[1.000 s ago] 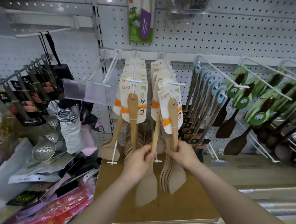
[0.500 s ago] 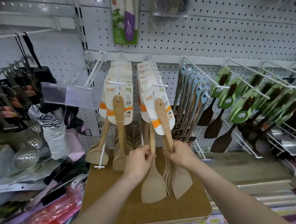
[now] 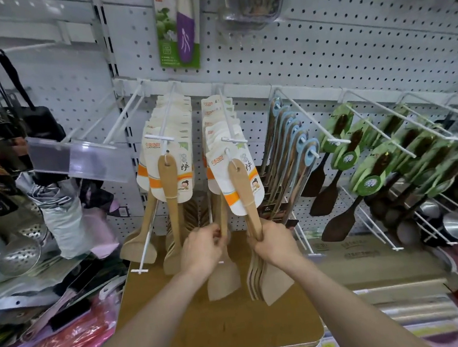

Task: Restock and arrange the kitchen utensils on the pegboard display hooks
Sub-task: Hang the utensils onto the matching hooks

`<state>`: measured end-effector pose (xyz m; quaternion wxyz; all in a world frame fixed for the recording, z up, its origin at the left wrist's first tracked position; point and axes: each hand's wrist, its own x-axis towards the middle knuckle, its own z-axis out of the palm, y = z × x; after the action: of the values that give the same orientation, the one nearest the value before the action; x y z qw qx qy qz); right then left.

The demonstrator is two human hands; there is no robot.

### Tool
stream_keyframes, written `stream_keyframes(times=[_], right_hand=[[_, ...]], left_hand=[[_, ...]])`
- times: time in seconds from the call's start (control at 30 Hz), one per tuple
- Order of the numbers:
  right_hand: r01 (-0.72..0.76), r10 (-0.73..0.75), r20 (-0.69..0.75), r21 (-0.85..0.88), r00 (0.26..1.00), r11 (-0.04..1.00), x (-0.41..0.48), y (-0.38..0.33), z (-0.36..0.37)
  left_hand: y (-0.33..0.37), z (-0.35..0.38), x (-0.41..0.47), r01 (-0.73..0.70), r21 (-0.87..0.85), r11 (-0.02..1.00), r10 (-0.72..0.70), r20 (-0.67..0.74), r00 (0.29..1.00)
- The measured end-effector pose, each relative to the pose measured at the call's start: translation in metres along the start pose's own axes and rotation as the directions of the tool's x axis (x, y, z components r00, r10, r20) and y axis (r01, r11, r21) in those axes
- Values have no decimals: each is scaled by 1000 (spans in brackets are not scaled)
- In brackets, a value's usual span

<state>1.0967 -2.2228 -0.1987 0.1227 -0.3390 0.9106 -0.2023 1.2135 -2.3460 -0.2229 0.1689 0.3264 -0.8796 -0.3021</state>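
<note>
While the right hand (image 3: 276, 243) grips the wooden spatulas (image 3: 264, 277) hanging off the hook (image 3: 229, 129) and the left hand (image 3: 202, 251) clasps one spatula (image 3: 223, 280), we judge a tug could tear their cards

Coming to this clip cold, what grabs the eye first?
Dead centre, the left hand grips one wooden spatula while the right hand clutches a bunch of spatulas hanging from a hook. Right of them, rows of green-carded dark spatulas fan out along white hooks.
</note>
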Motion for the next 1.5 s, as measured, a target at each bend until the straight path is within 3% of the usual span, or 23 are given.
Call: stream_keyframes(times=[0.13,0.67,0.9,1.0,1.1,1.27,1.37,1.5], right_hand=[[5,-8,36,61,999,998,6,-8,11],[-55,54,10,265,998,963,30,-54,47],[0,-11,37,306,999,952,18,-59,8],[36,-42,11,318,999,947,7,-65,-23],[82,-69,-58,285,996,955,-4,-73,-55],[176,-140,-187,189,972,966,-32,-88,-94],[222,-188,-237,127,953,967,-42,-95,-112],[296,-273,-279,45,921,954,-46,-106,-150]], left_hand=[[4,5,8,47,-43,998,-48,-25,999],[-11,-21,-18,-19,-56,998,14,-101,995],[19,-53,-17,-140,-41,989,130,-180,975],[34,-70,-15,-101,61,993,109,-155,982],[49,-89,-15,7,186,982,12,-101,995],[75,-113,-13,57,199,978,-35,-112,993],[92,-131,-13,38,241,970,-17,-90,996],[120,-169,-13,-32,383,923,18,40,999]])
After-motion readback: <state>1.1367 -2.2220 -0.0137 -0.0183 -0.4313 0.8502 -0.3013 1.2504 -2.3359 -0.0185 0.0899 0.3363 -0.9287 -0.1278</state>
